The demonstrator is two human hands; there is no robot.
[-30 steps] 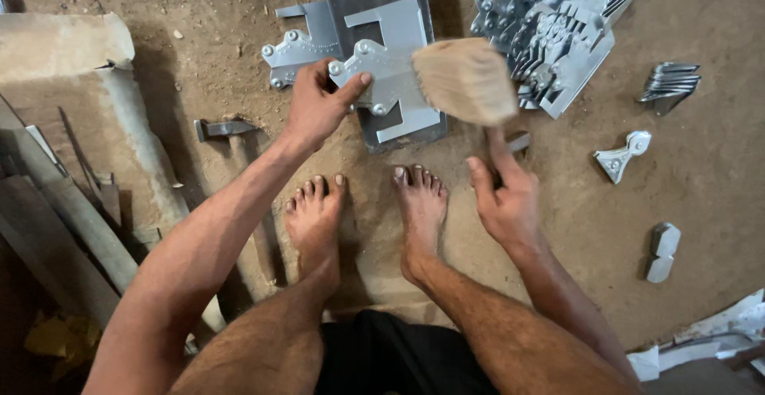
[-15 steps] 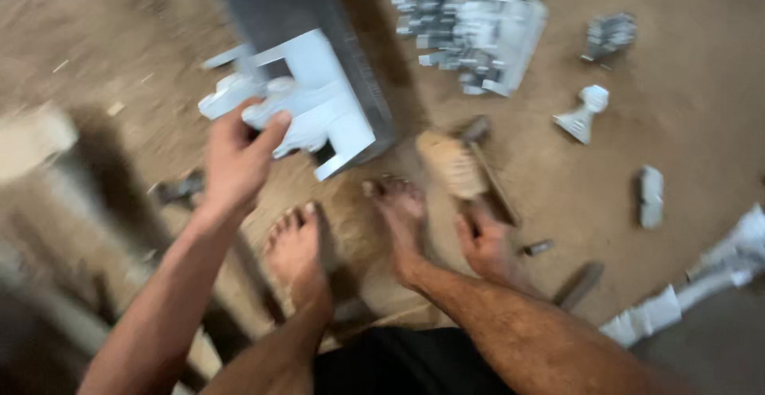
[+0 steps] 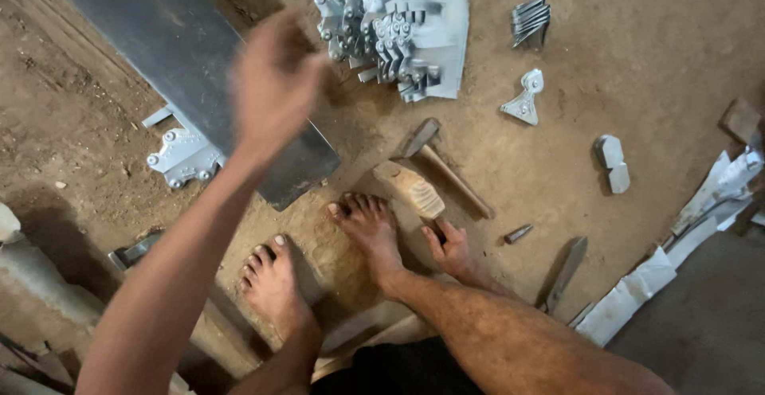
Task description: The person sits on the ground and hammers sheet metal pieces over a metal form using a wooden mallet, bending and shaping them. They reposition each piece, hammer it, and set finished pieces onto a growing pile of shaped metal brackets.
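A wooden mallet (image 3: 414,189) is gripped by the right hand (image 3: 451,250) and rested on the dirt beside the right foot (image 3: 368,228). The left hand (image 3: 275,84), blurred and now empty, is raised over a grey metal sheet (image 3: 183,52); the bracket plate (image 3: 183,156) held earlier now lies half under it.

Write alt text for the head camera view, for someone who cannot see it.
Seen from above, a barefoot person on a dirt floor rests the right hand on a wooden mallet, while the blurred left hand is raised over a dark metal sheet. A pile of silvery brackets and a hammer lie ahead.
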